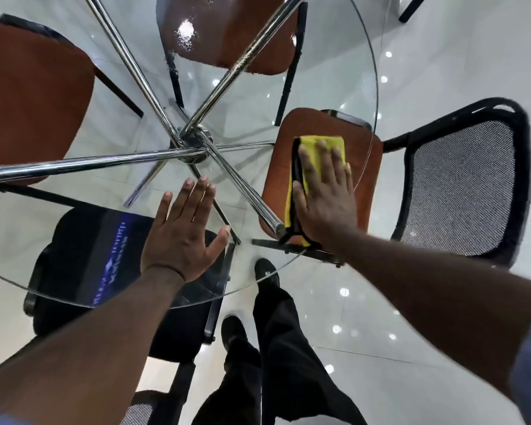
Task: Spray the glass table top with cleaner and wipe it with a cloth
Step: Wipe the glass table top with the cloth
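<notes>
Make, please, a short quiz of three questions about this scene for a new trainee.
1. True or false: the left hand holds a spray bottle.
2. The yellow cloth is pressed down by: A) the right hand; B) the left hand; C) neither hand.
3. Fill in: the glass table top has a ___ outline.

Key: 1 false; 2 A; 3 round.

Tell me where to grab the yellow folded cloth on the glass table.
Probably its black-trimmed long edge, coming from the left: the yellow folded cloth lies flat under the right hand, and that edge shows beside the thumb.
</notes>
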{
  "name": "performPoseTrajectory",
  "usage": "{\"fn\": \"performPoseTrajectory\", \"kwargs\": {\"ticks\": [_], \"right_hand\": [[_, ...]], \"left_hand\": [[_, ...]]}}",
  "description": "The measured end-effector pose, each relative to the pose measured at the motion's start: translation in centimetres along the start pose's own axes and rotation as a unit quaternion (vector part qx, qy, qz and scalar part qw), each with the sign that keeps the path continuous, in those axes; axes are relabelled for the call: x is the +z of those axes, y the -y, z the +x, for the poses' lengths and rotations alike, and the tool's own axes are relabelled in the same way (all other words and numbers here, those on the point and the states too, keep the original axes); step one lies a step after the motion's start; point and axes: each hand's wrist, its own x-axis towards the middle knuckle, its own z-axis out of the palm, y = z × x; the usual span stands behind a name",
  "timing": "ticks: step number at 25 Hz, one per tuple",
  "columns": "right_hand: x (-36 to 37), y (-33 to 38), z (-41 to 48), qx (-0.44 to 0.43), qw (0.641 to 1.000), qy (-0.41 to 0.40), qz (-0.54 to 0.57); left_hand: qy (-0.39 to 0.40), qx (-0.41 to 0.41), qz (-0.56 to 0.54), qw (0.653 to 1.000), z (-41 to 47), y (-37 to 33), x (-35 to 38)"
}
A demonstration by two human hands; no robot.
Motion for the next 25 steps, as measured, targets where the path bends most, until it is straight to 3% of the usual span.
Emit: {"fn": "performPoseTrajectory", "kwargs": {"ticks": [2, 3, 6, 8, 11, 14, 17, 22, 25], "right_hand": [[-0.9, -3.1, 4.6, -0.108, 0.993, 0.006, -0.035], [-1.2, -4.1, 6.5, -0.093, 0.995, -0.019, -0.035], [-1.2, -3.7, 6.8, 0.140, 0.984, -0.102, 0.045], [-0.2, -0.3, 2.8, 0.226, 0.965, -0.113, 0.067], [0.8, 2.3, -1.3, 0.231, 0.968, -0.067, 0.076], [0.2, -0.8, 2.8, 0.229, 0.967, -0.086, 0.066], [-1.7, -4.5, 7.2, 0.284, 0.941, -0.111, 0.146], [0.1, 2.0, -0.4, 0.371, 0.893, -0.109, 0.232], [0.6, 1.8, -0.8, 0.361, 0.898, -0.113, 0.224]], "left_hand": [[-0.007, 0.000, 0.005, 1.000, 0.1, 0.1, 0.4], [-0.013, 0.000, 0.005, 1.000, 0.1, 0.1, 0.6], [-0.028, 0.004, 0.006, 1.000, 0.0, 0.2, 0.7], [-0.031, 0.003, 0.007, 0.999, -0.1, 0.3, 0.6], [-0.030, 0.005, -0.002, 1.000, -0.1, 0.2, 0.4], [-0.031, 0.002, 0.000, 1.000, 0.0, 0.3, 0.6], [-0.040, 0.004, 0.005, 0.999, 0.1, 0.3, 0.7], [-0.035, 0.000, 0.005, 0.999, -0.1, 0.1, 0.3], [-0.031, 0.003, 0.004, 1.000, 0.0, 0.0, 0.2]]}}
